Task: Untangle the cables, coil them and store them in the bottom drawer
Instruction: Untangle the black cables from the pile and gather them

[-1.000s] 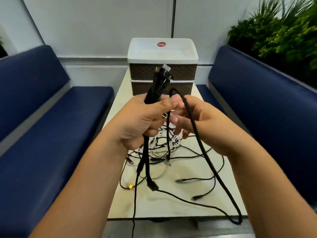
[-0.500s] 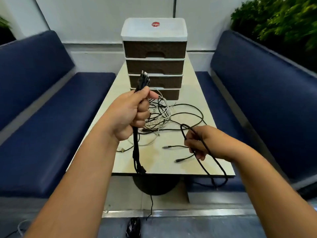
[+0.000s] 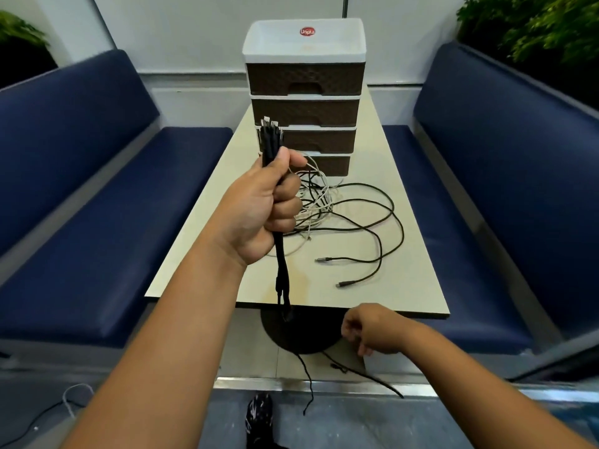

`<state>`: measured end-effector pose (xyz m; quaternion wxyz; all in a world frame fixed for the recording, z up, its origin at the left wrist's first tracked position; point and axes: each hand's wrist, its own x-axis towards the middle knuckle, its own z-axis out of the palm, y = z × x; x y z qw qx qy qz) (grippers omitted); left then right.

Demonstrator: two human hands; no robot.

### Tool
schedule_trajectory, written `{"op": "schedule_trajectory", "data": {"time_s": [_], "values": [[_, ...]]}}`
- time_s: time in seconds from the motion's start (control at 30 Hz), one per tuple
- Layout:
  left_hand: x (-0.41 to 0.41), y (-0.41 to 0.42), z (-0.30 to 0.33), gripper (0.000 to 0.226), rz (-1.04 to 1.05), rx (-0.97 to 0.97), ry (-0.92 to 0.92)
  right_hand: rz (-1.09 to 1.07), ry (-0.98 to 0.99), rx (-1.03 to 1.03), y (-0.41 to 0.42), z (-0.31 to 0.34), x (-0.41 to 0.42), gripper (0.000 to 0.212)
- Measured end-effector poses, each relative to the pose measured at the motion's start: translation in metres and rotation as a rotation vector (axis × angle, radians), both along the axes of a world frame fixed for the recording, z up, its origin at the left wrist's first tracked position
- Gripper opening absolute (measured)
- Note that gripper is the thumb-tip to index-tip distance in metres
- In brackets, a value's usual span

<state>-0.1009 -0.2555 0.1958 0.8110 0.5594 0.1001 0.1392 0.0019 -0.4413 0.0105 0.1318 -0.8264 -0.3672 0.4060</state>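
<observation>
My left hand (image 3: 262, 209) grips a bundle of black cables (image 3: 270, 137) upright above the table's left side, plug ends on top, tails hanging past the front edge. My right hand (image 3: 372, 328) is low, below the front edge of the table (image 3: 405, 254), fingers curled on a thin black cable (image 3: 366, 372) that trails toward the floor. A tangle of white and black cables (image 3: 317, 199) lies on the table in front of the drawer unit (image 3: 304, 79). Its bottom drawer (image 3: 330, 165) is closed and partly hidden by my left hand.
Blue benches stand on the left (image 3: 97, 222) and on the right (image 3: 486, 189) of the narrow table. The table's round black base (image 3: 301, 335) sits under the front edge. Plants (image 3: 534, 27) fill the back right corner. A grey cable (image 3: 69, 400) lies on the floor at the left.
My right hand has dropped from beside the left hand to below the table edge, drawing the black cable down. The left hand stays raised with the bundle. The view has pulled back.
</observation>
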Motion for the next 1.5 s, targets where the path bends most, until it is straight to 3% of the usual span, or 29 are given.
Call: {"op": "schedule_trajectory", "data": {"time_s": [0.1,0.2,0.3,0.4,0.63,0.73,0.97,1.03,1.13,1.2,1.3,1.4,1.5], "values": [[0.001,-0.005,-0.001,0.023,0.02,-0.053,-0.039,-0.167,-0.053,0.352,0.016,0.028,-0.011,0.034],[0.006,-0.011,-0.003,0.02,0.051,-0.128,-0.102,-0.283,0.345,0.754,0.028,0.076,-0.04,0.026],[0.011,-0.012,-0.005,0.013,0.079,-0.174,-0.168,-0.171,0.474,0.825,0.032,0.093,-0.065,0.03],[0.013,-0.008,-0.003,0.008,0.09,-0.249,-0.212,-0.248,0.58,0.911,0.038,0.088,-0.071,0.034],[0.016,0.003,-0.007,0.02,0.233,-0.214,-0.225,-0.331,0.635,0.939,0.049,0.081,-0.061,0.038],[0.018,0.013,-0.01,0.022,0.237,-0.286,-0.216,-0.295,0.664,0.914,0.056,0.077,-0.058,0.034],[0.023,0.049,-0.024,0.029,0.295,-0.362,-0.204,-0.096,0.335,0.723,0.079,0.04,-0.04,0.028],[0.025,0.064,-0.028,0.032,0.329,-0.365,-0.174,-0.057,0.336,0.629,0.083,0.032,-0.032,0.025],[0.031,0.084,-0.035,0.034,0.338,-0.391,-0.129,-0.175,0.37,0.627,0.092,0.027,-0.007,0.026],[0.036,0.094,-0.04,0.034,0.335,-0.401,-0.096,-0.299,0.201,0.628,0.1,0.024,0.017,0.027],[0.048,0.107,-0.044,0.033,0.304,-0.405,-0.062,-0.42,-0.181,0.443,0.117,0.01,0.057,0.029],[0.061,0.116,-0.048,0.033,0.253,-0.386,-0.033,-0.326,-0.513,0.299,0.123,-0.016,0.093,0.04],[0.075,0.125,-0.051,0.031,0.223,-0.368,0.005,-0.228,-0.697,0.177,0.126,-0.032,0.112,0.048]]}}
